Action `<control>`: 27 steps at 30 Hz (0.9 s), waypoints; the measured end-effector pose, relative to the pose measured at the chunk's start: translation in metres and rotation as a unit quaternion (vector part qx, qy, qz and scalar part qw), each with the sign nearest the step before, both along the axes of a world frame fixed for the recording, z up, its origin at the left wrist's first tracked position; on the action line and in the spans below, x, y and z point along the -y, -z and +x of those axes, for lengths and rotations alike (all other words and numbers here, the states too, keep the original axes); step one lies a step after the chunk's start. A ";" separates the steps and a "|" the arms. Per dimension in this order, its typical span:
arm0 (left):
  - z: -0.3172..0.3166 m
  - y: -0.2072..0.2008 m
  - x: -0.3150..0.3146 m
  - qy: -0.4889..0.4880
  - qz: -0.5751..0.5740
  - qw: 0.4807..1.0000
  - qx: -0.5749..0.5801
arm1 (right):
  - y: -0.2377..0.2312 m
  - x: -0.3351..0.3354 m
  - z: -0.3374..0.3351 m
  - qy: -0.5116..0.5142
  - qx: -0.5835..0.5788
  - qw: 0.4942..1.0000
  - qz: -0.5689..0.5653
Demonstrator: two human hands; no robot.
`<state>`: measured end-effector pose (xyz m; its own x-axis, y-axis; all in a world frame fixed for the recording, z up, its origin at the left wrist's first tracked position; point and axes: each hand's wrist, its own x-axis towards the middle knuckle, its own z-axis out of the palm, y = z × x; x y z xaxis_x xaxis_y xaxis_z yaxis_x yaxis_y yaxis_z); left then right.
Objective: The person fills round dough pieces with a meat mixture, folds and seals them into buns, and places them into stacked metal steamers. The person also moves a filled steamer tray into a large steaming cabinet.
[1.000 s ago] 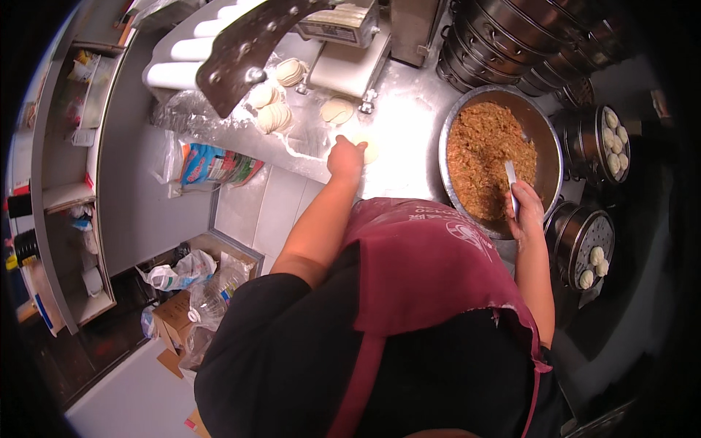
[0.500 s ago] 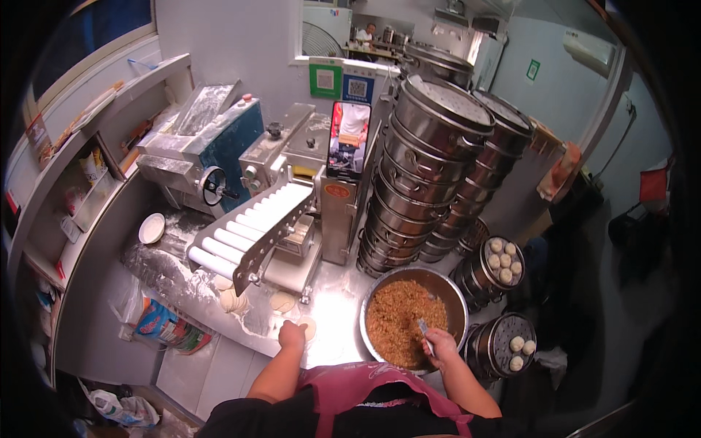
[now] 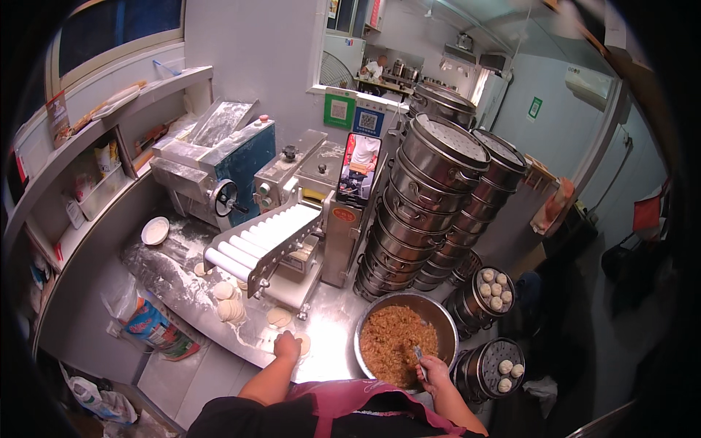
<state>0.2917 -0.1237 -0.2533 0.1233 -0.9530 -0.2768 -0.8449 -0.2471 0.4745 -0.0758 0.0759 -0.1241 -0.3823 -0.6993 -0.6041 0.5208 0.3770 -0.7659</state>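
My left hand is on the steel table, fingers curled and pressed at the left edge of a round dough wrapper. More wrappers lie beyond it: a small pair and an overlapping pile. At the right, my right hand is closed round a slim, greyish utensil over the near side of a large steel bowl. Brown, chopped filling partly fills this bowl. The utensil's lower end meets the filling, so its shape is hidden.
A roller machine stands beyond the wrappers, with a phone propped against it. Tall stacks of steel steamers rise behind the bowl. Right of it, two lower steamers hold shaped buns. A white bowl sits far left on floury metal.
The view has tilted up, so the table and machine sit lower in the picture. Both hands keep nearly the same places, at the wrapper and over the filling.
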 end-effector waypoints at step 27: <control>-0.005 -0.065 -0.004 -0.022 0.015 0.951 -0.307 | 0.005 -0.003 0.004 0.020 0.011 1.000 -0.014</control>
